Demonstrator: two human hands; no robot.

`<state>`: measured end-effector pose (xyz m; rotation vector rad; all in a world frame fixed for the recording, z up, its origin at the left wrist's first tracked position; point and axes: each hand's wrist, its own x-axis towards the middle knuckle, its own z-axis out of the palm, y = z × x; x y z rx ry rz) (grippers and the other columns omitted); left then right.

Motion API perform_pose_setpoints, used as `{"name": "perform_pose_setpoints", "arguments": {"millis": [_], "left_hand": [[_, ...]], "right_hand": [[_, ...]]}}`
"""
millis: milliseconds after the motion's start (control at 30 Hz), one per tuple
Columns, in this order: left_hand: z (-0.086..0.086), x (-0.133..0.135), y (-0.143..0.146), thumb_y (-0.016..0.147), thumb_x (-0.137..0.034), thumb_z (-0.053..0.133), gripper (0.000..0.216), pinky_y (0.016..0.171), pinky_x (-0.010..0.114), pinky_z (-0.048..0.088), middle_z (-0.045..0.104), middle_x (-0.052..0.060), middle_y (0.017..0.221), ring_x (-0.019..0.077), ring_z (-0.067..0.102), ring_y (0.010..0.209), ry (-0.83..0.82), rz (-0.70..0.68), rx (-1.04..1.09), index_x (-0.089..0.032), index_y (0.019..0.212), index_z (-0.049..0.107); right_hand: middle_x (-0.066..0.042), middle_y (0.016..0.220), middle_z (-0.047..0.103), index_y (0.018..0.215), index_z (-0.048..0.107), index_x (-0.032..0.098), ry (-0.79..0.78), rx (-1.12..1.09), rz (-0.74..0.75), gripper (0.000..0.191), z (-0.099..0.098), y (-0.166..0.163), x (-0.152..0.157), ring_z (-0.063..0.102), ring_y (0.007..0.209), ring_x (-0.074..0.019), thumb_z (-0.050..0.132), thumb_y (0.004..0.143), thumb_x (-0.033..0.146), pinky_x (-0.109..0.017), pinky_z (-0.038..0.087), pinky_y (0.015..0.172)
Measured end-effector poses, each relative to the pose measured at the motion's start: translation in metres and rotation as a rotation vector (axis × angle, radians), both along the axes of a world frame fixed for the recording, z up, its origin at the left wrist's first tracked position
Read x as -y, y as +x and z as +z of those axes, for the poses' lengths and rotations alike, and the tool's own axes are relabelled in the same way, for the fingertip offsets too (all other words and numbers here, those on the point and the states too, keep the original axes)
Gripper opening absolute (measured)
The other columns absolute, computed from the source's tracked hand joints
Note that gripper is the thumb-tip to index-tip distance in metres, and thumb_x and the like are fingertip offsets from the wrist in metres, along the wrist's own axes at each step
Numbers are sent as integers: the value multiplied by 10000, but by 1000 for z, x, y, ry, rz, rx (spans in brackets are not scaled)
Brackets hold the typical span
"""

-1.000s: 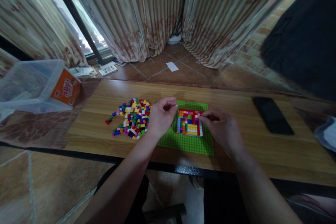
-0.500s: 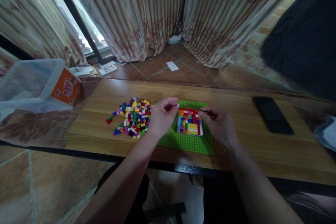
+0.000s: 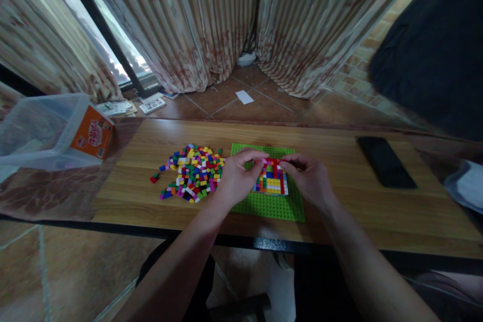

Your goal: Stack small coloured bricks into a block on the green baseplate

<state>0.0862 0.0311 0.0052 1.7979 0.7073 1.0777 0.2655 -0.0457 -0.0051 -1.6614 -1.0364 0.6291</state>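
A square build of coloured toy bricks point(image 3: 274, 185), with red, yellow, blue and white pieces, sits on a green studded baseplate point(image 3: 279, 211). My left hand point(image 3: 240, 173) reaches over its far left part, thumb and forefinger pinched on a small pink brick point(image 3: 264, 161). At the build's far right corner is my right hand point(image 3: 310, 177), thumb and forefinger closed together by the red bricks; whether a piece lies between them is hidden. Left of the baseplate spreads a pile of loose toy bricks point(image 3: 196, 173), partly behind my left hand.
A black phone point(image 3: 386, 162) lies on the wooden table point(image 3: 128, 181) to the right. A clear plastic bin point(image 3: 45, 133) with an orange label stands at the far left. Beyond the table are curtains point(image 3: 181, 25) and a paper point(image 3: 244, 97) on the floor.
My left hand has moved right, bringing the pink brick over the far part of the build. My right hand has shifted slightly left. The view has moved a little.
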Motion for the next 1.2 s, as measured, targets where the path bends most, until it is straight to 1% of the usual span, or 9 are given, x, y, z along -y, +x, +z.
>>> {"name": "perform_pose_setpoints", "arguments": {"millis": [167,333,433,700,800,900,1000,1100,1200], "left_hand": [[0,6,6,880,-141,699,148,926,393,540,789,24,912,203,698,966,128,37,-119,-245,933,790],[-4,8,12,894,-117,683,173,933,399,516,795,6,896,184,698,909,230,70,-156,-253,912,788],[-4,9,13,902,-123,677,174,941,409,501,796,0,888,182,693,897,284,83,-202,-257,903,787],[-2,12,16,895,-141,679,165,932,424,450,789,-1,910,207,649,931,348,102,-342,-261,859,786],[-2,14,16,895,-144,665,171,939,441,436,784,12,915,227,641,955,369,123,-347,-262,859,784],[-1,14,15,900,-150,656,160,960,442,451,784,25,950,227,660,973,311,138,-290,-256,898,777],[-1,12,14,900,-155,660,159,963,407,496,784,32,974,211,687,985,152,142,-153,-239,992,759],[-1,10,14,882,-157,680,185,905,348,549,783,38,965,185,714,943,-44,108,11,-208,1052,735],[-1,11,15,866,-164,696,173,873,308,572,783,42,954,164,730,902,-148,71,105,-185,1035,730]], "right_hand": [[-41,762,743,780,754,204,-17,-128,60,450,0,3,0,657,704,-176,760,710,648,-319,538,676],[-44,698,706,718,732,208,-48,-254,-34,562,1,3,-2,659,695,-184,713,684,769,-326,555,657],[-48,713,715,713,734,208,-51,-240,-42,568,3,1,-2,666,707,-186,727,658,773,-325,562,664],[-37,697,709,707,731,210,-43,-213,-28,520,5,-1,-2,630,668,-168,714,687,729,-313,543,638],[-36,687,701,721,737,209,-29,-182,-11,477,2,0,-2,626,655,-173,695,737,684,-326,538,633],[-45,746,716,775,758,210,28,-81,-36,382,2,1,1,656,704,-194,666,819,578,-355,548,682],[-60,952,744,878,789,237,195,118,-70,223,7,-1,5,694,895,-216,670,870,426,-393,555,842],[-55,1073,738,936,804,284,301,220,13,147,13,-9,7,682,1044,-221,681,892,350,-412,535,961],[-52,1082,737,944,813,302,303,209,59,128,14,-18,6,681,1050,-219,713,883,353,-409,543,961]]}}
